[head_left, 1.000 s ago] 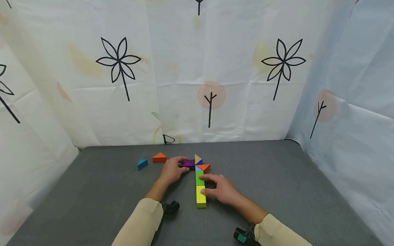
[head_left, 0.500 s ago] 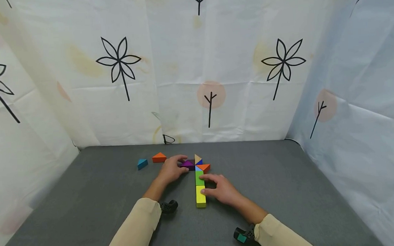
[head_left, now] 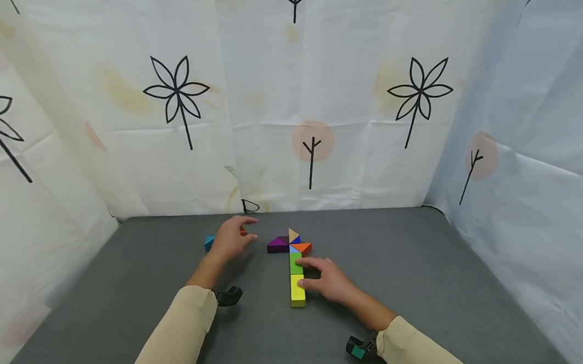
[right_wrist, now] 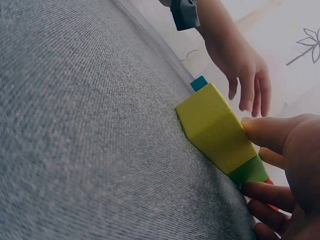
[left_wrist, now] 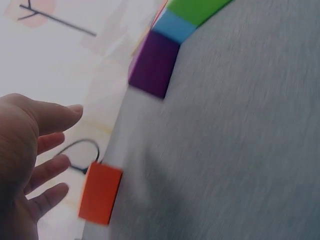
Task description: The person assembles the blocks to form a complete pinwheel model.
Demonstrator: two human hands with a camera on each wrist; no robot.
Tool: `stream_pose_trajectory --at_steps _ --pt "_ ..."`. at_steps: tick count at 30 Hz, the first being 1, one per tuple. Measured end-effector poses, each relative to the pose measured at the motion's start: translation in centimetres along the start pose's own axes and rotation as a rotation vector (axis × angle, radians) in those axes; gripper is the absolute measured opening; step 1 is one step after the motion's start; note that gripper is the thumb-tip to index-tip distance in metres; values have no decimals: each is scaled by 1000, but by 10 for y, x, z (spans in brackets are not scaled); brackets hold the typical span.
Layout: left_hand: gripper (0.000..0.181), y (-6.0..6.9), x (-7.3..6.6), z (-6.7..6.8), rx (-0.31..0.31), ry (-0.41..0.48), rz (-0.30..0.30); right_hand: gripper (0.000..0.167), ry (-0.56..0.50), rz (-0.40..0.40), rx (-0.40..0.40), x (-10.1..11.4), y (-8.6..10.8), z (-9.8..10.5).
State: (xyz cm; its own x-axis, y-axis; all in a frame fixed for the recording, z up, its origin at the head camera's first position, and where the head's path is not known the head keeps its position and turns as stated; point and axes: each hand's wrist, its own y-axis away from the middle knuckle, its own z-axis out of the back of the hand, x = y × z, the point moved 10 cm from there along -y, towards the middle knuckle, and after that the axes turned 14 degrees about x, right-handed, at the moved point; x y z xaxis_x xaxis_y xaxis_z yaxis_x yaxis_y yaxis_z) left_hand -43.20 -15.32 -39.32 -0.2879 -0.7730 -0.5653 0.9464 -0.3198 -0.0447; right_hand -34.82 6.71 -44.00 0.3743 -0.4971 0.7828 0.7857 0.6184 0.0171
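Observation:
In the head view my left hand (head_left: pixel 232 239) is over an orange triangular block (head_left: pixel 243 233), partly hiding it and a blue triangular block (head_left: pixel 209 242). The left wrist view shows the thumb and fingers spread, apart from the orange block (left_wrist: pixel 101 194). My right hand (head_left: pixel 328 280) touches the right side of a column, thumb at the yellow block (head_left: pixel 298 291) and forefinger at the green block (head_left: pixel 296 263). Above them meet a light blue piece (head_left: pixel 293 249), another orange triangle (head_left: pixel 302 248), a dark blue triangle (head_left: pixel 296 240), a wood-coloured triangle (head_left: pixel 292 236) and a purple triangle (head_left: pixel 278 246).
A grey cloth-covered table (head_left: pixel 401 286) lies under everything. Behind it and at both sides hang white printed curtains (head_left: pixel 355 167). A black wrist device (head_left: pixel 228 296) is on the left wrist, another (head_left: pixel 362 347) on the right.
My left hand has left the purple triangle and moved left to the orange block, covering part of it and of the blue one. The right hand stays in place.

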Motion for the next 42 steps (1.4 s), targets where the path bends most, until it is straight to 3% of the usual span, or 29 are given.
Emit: stream_pose_trajectory --at_steps 5,9,18,22,35,42 --pt "47 5 15 21 -64 -113 9 46 3 -17 2 -2 1 -1" --pt "49 12 34 32 -79 -113 35 47 6 -20 7 -1 2 -1" --pt "51 30 74 39 -113 -123 196 46 -5 -19 12 0 1 2" --pt "50 39 87 39 -133 -133 234 46 18 -12 6 -1 -1 3" --pt "39 49 103 37 -183 -124 260 46 34 -46 0 -1 -1 1" --pt "37 53 99 42 -231 -102 235 47 35 -44 5 -1 1 0"
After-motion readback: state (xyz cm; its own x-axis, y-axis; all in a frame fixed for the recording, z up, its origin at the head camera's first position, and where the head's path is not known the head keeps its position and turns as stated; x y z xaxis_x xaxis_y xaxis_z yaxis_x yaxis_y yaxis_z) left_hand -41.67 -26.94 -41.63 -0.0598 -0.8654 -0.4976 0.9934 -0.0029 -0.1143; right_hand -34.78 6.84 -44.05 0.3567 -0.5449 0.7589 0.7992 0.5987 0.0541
